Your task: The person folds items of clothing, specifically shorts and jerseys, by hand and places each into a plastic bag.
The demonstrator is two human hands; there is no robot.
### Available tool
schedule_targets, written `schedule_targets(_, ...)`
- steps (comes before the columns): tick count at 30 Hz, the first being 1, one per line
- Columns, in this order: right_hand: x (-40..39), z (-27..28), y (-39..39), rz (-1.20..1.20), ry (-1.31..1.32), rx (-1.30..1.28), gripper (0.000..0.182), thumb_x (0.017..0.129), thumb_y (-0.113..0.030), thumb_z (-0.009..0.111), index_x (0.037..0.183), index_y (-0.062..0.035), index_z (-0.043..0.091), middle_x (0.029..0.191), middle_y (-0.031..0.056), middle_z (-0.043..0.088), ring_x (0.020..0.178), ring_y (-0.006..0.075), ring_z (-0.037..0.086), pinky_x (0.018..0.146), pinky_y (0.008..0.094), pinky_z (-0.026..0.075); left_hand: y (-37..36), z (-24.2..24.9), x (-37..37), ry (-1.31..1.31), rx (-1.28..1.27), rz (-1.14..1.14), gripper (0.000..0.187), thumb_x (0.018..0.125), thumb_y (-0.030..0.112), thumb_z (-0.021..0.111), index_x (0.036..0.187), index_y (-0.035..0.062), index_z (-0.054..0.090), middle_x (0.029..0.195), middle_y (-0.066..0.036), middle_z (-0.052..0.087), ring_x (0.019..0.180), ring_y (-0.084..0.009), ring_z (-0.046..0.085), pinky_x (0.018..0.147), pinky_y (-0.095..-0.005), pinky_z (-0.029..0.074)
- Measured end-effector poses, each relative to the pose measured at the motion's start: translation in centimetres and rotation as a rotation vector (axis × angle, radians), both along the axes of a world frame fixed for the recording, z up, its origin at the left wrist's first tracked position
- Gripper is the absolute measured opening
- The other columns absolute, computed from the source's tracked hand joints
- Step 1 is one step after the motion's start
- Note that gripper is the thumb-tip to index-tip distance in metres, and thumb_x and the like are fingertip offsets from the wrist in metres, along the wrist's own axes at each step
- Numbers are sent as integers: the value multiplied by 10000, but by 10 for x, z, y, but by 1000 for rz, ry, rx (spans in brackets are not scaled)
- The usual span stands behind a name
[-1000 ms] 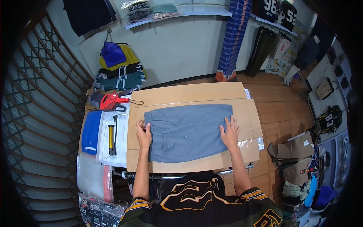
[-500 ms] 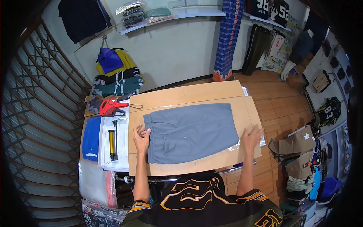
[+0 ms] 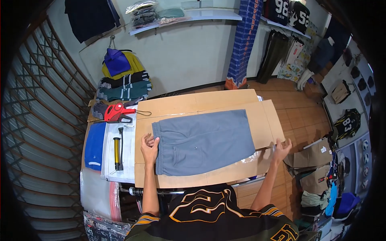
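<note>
Lying flat on layered cardboard (image 3: pixel 193 99), grey-blue shorts (image 3: pixel 207 140) are seen from the head camera, their waistband (image 3: pixel 159 156) turned left. The left hand (image 3: pixel 149 150) is placed beside the waistband, its fingers loosely curled, with no fabric visibly gripped. The right hand (image 3: pixel 282 150) is set at the near right corner of the cardboard, fingers partly spread; whether the edge is pinched cannot be told. A yellow pump (image 3: pixel 117 153) and a red tool (image 3: pixel 117 113) are laid to the left. Should the right side of the cardboard be raised or tugged sharply, the shorts could be slid or creased; with the waistband unpinned, its neat line could be skewed.
</note>
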State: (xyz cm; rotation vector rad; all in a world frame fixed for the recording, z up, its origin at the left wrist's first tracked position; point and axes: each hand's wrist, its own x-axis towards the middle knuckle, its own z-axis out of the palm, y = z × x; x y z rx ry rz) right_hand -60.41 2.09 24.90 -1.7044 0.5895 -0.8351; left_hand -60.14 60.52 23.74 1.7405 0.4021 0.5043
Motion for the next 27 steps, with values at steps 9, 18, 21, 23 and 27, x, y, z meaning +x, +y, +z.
schedule_targets(9,-21,18,58,581,-343,1120,860,985,-695,410,1481,8,375,1448,182,509,1152,291,610,946,419,527,4,0,-5,-13,-76,-26,576,885,90,773,1349,-67,471,1170,-243,658,963,-199,658,860,-305,546)
schedule_targets(18,-24,40,189,684,-199,1071,907,989,-716,370,1508,28,362,1437,182,524,1366,290,469,1171,444,344,12,-1,-62,16,-178,-20,487,937,73,709,1349,-48,479,1214,-216,639,1066,-220,651,912,-309,541)
schedule_targets(21,-30,45,216,904,-27,821,885,1007,-694,340,1487,49,385,1446,181,527,1361,289,491,1154,426,368,6,14,-84,43,-227,5,431,946,80,699,1314,-49,516,1151,-180,669,988,-193,671,848,-291,554)
schedule_targets(23,-32,65,241,1205,-2,599,807,1030,-633,362,1464,45,426,1408,194,570,1338,292,534,1114,412,412,0,28,-98,108,-173,64,349,950,67,684,1254,-56,566,1068,-147,695,920,-159,677,795,-270,555)
schedule_targets(27,-39,83,279,1279,121,-42,620,1026,-458,534,1417,20,490,1351,248,612,1308,339,570,1079,422,453,5,1,-117,-16,26,217,249,964,57,661,1179,-52,598,1028,-115,708,891,-133,668,795,-257,543)
